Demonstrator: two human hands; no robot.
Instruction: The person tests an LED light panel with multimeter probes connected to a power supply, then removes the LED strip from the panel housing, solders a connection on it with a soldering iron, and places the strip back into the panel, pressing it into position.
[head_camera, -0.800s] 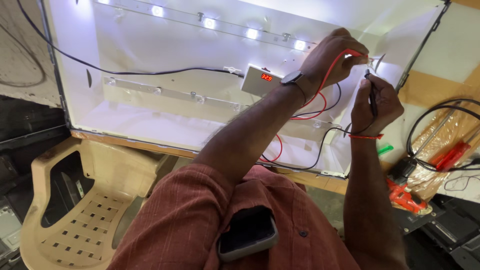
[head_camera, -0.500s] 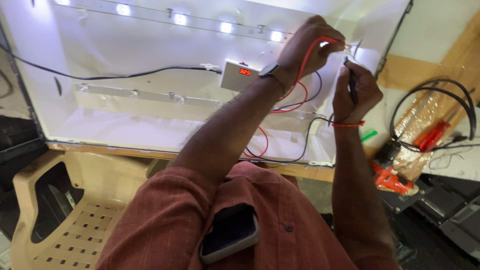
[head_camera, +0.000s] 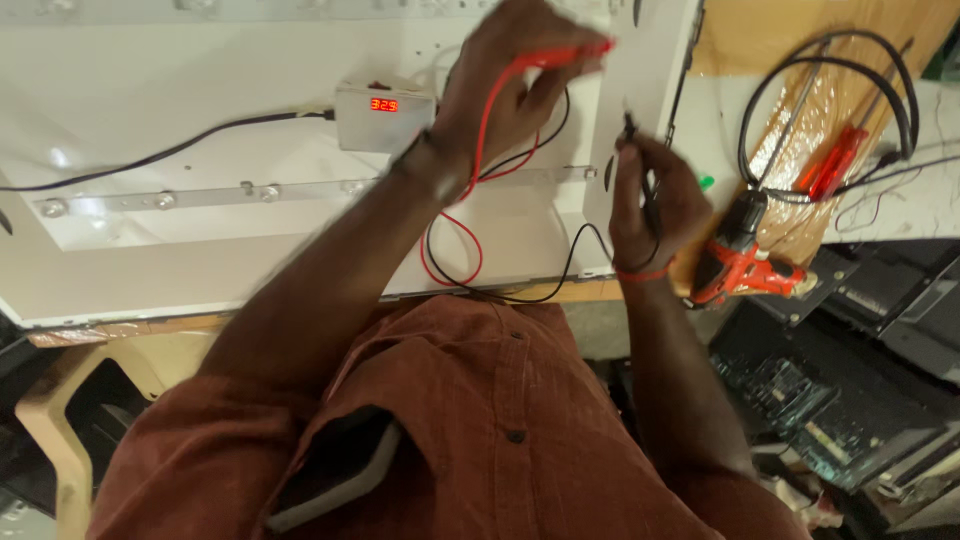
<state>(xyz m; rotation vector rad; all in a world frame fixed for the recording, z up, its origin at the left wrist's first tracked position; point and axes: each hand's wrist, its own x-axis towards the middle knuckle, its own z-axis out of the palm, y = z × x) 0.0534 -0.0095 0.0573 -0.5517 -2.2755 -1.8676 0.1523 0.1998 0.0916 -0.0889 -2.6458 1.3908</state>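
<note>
panel: a big white sheet-metal panel (head_camera: 200, 270) is laid flat across the bench, filling most of the upper left of the view; a long thin strip (head_camera: 250, 192) with small round lenses is fixed along it.

shirt: a rust-brown shirt (head_camera: 500, 420) is seen at the bottom, with a dark phone (head_camera: 335, 470) poking out of the chest pocket.

chair: a beige plastic chair (head_camera: 45, 420) is tucked in at lower left, just under the panel's edge.

boards: dark circuit boards (head_camera: 800, 390) are piled at lower right, pretty cluttered tbh.

drill: a red and black cordless drill (head_camera: 740, 250) is lying just right of the panel, next to the right wrist.

cable loop: a black coiled cable (head_camera: 830, 90) is sat on the brown board at upper right, with red-handled tools (head_camera: 830, 165) inside the loop.

tester box: a small white box (head_camera: 385, 115) with a red lit readout is resting on the panel, a black lead running off to the left.

left hand: the left hand (head_camera: 510, 80) is closed around the red probe (head_camera: 560, 55), raised over the panel's top edge; it's blurred, so the tip can't be made out. A red wire (head_camera: 455, 240) is looped down from it.

right hand: the right hand (head_camera: 655, 200) is pinched on the black probe (head_camera: 635, 150), held upright near the panel's right edge, black wire (head_camera: 560, 270) trailing below.
</note>
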